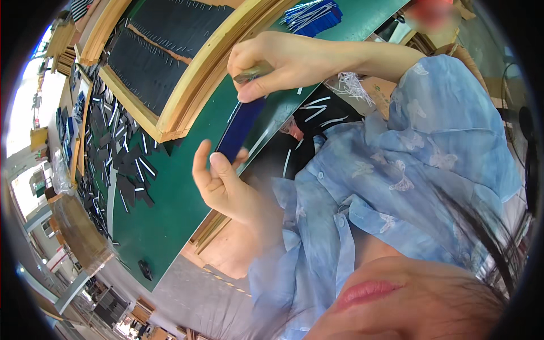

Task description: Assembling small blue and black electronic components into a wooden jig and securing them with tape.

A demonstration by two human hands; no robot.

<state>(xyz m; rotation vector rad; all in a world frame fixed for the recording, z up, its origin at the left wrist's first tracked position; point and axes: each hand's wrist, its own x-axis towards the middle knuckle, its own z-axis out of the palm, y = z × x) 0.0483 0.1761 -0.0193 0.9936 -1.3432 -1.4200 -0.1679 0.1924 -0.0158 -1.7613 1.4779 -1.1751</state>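
We hold a blue strip (241,129) between our two hands, lifted clear above the green worktop (170,209); the right hand (277,59) pinches its upper end between thumb and curled fingers, pressing a small grey piece (254,72) against it there, while the left hand (218,181) cradles the lower end with the thumb laid on the strip's face and the fingers loosely spread behind it; held at both ends like this, the strip seems kept straight and steady at a height where we can see it. Near the far edge of the worktop lies a wooden frame (181,96) filled with rows of dark strips (150,62), tidily racked; beside the frame, toward the left edge, a loose heap of dark strips (122,153) lies scattered, probably tipped there for sorting; a bundle of blue strips (311,14) sits at the far right corner, well apart from our hands.
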